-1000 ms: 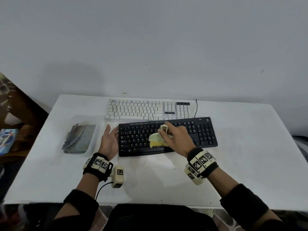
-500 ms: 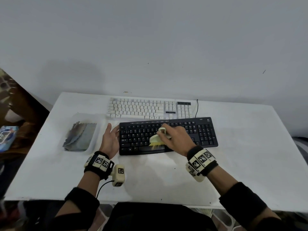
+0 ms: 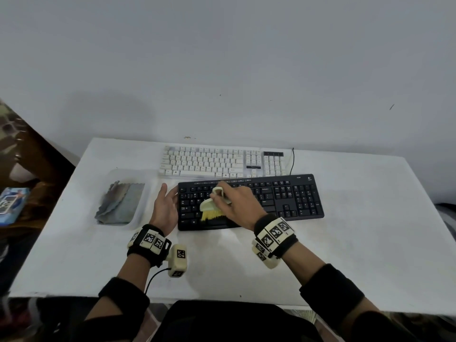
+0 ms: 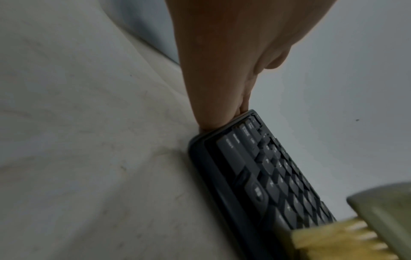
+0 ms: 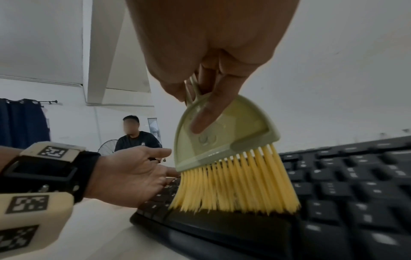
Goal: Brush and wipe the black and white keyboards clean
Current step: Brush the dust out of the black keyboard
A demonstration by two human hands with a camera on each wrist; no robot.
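Yellow bristles of the small brush point(image 3: 211, 210) on the black keyboard point(image 3: 291, 197), right hand point(image 3: 237, 203) pinching its handle, left hand point(image 3: 164, 206) flat against the keyboard's end, key writing too blurry to read, white keyboard point(image 3: 217, 161) behind.

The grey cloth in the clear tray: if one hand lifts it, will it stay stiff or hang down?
The grey cloth would probably hang limp: it lies crumpled, with wavy, folded edges. It looks thin, so likely light. The clear tray seems light too and might shift when the cloth is pulled.
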